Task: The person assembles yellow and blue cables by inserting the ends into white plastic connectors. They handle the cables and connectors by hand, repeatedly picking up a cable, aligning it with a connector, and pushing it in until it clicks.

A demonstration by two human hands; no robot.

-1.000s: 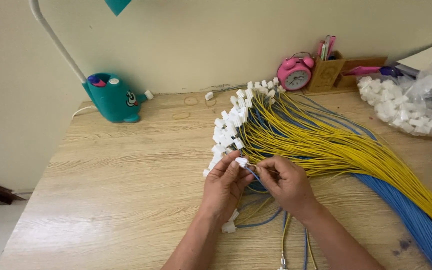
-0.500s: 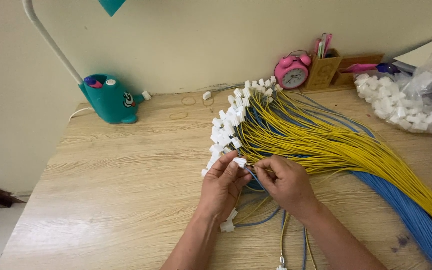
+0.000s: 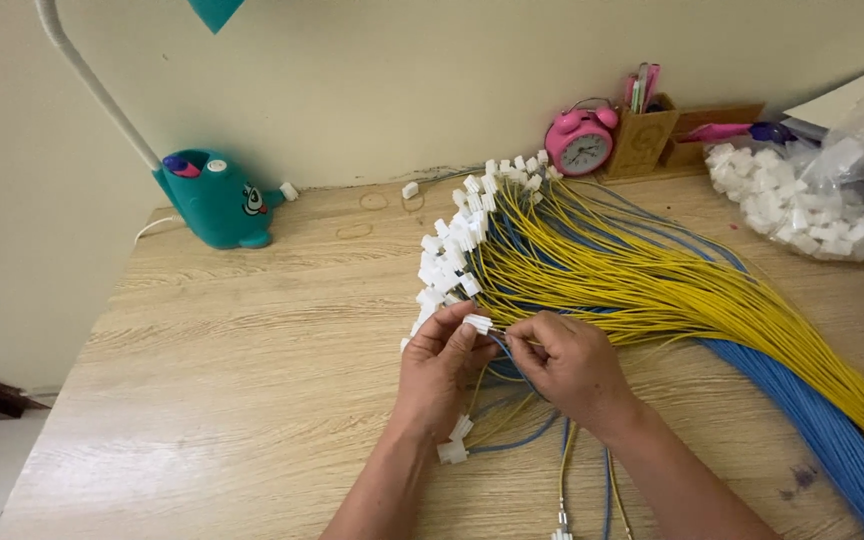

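My left hand (image 3: 439, 365) pinches a small white plastic connector (image 3: 478, 323) between thumb and fingers. Close beside it, my right hand (image 3: 569, 362) grips a thin wire whose end points at that connector. Both hands rest at the near edge of a wide fan of yellow wires (image 3: 642, 285) and blue wires (image 3: 812, 420) on a wooden desk (image 3: 232, 400). Many of those wires end in a row of white connectors (image 3: 452, 255). Two more white connectors (image 3: 455, 440) on blue and yellow wires lie under my left wrist.
A teal desk lamp base (image 3: 217, 200) stands at the back left. At the back are a pink alarm clock (image 3: 579, 142) and a wooden pen holder (image 3: 644, 135). A clear bag of loose white connectors (image 3: 802, 200) lies at the back right.
My hands stay in the same place, fingers shifting only slightly around the connector and wire. The view has tilted a little.
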